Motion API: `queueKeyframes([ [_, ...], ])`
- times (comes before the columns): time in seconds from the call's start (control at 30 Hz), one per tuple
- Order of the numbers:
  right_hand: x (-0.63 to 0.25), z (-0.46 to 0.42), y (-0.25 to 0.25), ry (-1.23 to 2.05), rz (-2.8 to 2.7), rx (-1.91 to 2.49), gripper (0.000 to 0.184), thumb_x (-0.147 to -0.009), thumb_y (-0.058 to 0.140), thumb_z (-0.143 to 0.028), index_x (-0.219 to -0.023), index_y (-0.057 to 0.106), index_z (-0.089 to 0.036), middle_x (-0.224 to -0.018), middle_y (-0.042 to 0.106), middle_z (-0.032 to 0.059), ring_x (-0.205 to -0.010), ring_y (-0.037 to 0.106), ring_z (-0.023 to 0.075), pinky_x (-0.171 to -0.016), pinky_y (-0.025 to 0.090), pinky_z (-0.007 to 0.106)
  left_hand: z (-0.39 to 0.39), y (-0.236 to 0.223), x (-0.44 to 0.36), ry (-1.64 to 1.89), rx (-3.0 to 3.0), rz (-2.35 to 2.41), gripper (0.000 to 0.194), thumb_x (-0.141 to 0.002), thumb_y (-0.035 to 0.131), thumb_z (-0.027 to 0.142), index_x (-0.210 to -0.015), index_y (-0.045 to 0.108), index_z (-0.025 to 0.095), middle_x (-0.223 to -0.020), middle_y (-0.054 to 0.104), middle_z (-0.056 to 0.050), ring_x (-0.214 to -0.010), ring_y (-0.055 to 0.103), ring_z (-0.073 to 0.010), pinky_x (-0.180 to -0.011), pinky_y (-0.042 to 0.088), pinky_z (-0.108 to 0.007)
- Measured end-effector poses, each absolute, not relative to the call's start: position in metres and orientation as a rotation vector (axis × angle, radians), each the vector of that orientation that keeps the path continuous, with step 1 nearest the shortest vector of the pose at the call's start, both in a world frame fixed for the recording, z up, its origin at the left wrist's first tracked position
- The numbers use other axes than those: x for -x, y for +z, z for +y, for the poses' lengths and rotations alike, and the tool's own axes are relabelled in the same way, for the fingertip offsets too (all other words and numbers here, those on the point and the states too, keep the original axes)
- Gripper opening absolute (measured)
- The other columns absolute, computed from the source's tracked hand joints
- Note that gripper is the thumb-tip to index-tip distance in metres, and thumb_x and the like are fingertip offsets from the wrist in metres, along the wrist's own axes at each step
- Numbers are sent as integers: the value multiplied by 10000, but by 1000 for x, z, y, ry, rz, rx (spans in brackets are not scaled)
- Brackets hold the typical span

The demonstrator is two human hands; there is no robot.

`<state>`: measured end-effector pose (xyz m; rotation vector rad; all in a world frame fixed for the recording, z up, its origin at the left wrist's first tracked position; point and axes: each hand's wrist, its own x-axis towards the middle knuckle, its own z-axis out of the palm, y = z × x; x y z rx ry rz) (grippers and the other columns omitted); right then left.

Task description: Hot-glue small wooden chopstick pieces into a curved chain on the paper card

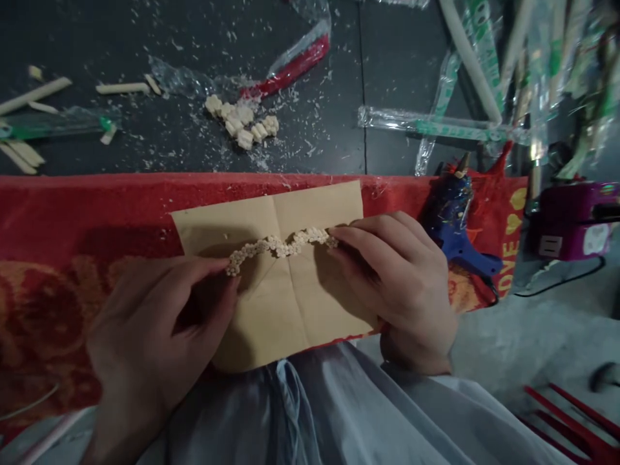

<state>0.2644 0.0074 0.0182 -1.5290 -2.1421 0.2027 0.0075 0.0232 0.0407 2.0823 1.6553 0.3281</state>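
A wavy strip of small cream flower-shaped pieces (278,245) stretches between my two hands. Thumb and fingers of my left hand (165,316) pinch its left end, which sits lower. At the other end, my right hand (397,271) grips the strip between thumb and forefinger. Beneath it lies a creased sheet of tan paper (271,316), with shadows of both hands on it. Whether the strip touches the paper along its length, I cannot tell.
On the dark tabletop (169,39) lie a pile of cream pieces (242,123), pale sticks (123,88) and white crumbs. A red-and-clear plastic wrapper (290,68) curves behind. Right stand a blue glue gun (455,226), green-printed wrappers (450,126) and a purple box (576,219). A red towel (97,206) covers the front edge.
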Motion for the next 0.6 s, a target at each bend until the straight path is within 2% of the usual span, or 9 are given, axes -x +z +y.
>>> queueKeyframes([
  [0.27, -265, 7, 21, 274, -2131, 1565, 152, -993, 683, -165, -1109, 726, -254, -893, 754, 59, -766, 656, 216, -694, 563, 394, 23, 39, 6, 331, -2115, 1529, 220, -941, 738, 308, -1153, 685, 332, -1080, 763, -37, -954, 697, -268, -908, 530, -441],
  [0.47, -265, 9, 25, 255, -2163, 1590, 144, -1002, 663, -152, -1100, 722, -240, -886, 758, 62, -756, 657, 211, -691, 575, 380, 24, 39, 9, 353, -2099, 1505, 211, -936, 749, 295, -1138, 692, 312, -1063, 757, -42, -927, 680, -246, -889, 521, -428],
  [0.6, -265, 9, 22, 167, -2192, 1546, 112, -987, 693, -134, -1078, 723, -191, -881, 765, 61, -751, 664, 192, -687, 582, 350, 26, 36, 9, 396, -2153, 1511, 143, -955, 738, 339, -1082, 719, 275, -994, 762, -55, -858, 677, -227, -801, 505, -408],
])
